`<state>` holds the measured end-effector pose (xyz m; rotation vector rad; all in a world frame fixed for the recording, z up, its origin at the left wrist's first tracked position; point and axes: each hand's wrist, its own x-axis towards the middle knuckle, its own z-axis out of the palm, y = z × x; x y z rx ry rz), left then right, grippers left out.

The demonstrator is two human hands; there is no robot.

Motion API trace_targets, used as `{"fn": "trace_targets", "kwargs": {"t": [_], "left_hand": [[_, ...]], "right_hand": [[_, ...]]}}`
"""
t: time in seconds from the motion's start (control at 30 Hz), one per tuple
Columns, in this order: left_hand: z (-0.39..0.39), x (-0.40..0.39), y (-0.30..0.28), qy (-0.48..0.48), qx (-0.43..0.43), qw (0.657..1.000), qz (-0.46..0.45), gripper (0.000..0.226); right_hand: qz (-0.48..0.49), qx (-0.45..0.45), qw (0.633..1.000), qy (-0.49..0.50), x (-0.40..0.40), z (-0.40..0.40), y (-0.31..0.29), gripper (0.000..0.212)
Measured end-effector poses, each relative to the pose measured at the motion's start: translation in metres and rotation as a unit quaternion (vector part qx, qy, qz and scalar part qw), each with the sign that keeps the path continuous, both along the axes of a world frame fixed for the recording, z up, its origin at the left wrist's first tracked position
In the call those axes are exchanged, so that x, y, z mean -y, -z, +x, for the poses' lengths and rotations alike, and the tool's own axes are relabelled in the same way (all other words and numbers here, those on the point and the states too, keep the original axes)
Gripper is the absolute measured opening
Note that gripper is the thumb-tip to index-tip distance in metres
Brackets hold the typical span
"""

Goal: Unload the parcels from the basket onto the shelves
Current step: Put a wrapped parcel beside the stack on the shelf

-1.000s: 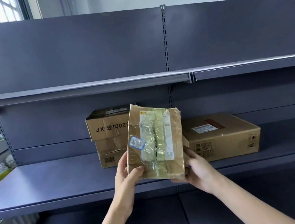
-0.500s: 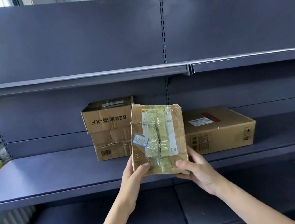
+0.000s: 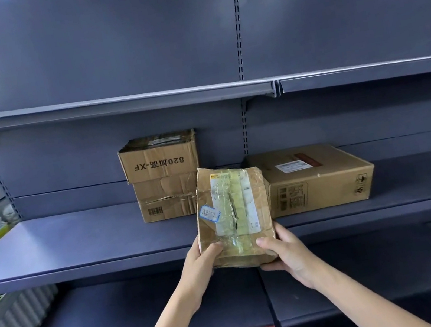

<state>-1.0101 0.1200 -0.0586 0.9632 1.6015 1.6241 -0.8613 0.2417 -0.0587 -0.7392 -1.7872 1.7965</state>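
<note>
Brown cardboard, creased and wrapped in clear tape, made up the parcel, which stood upright at the front edge of the middle shelf, with a white label and a small blue-edged sticker facing the camera. Both hands held it by its lower corners: the left hand had its fingers clamped on the left corner, and the right hand gripped the right corner, thumb across the front. Just behind it on the left sat two stacked boxes, the upper one printed upside down. A flat carton lay just beside the parcel on the right. Above ran the upper shelf, below it the bottom shelf.
</note>
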Motion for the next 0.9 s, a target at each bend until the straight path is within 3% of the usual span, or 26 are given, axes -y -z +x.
{"fn": "trace_targets", "kwargs": {"t": [0.27,0.7,0.9], "left_hand": [[0.003,0.011,0.021,-0.02,0.042,0.998,-0.032,0.017],[0.01,0.025,0.042,-0.012,0.046,0.997,-0.052,0.025],[0.01,0.033,0.05,-0.02,0.044,0.998,-0.043,0.023]], "right_hand": [[-0.045,0.053,0.997,-0.027,0.008,0.004,0.012,0.035],[-0.015,0.132,0.989,-0.061,0.011,0.013,0.043,0.072],[-0.023,0.117,0.991,-0.068,0.016,0.01,0.053,0.077]]}}
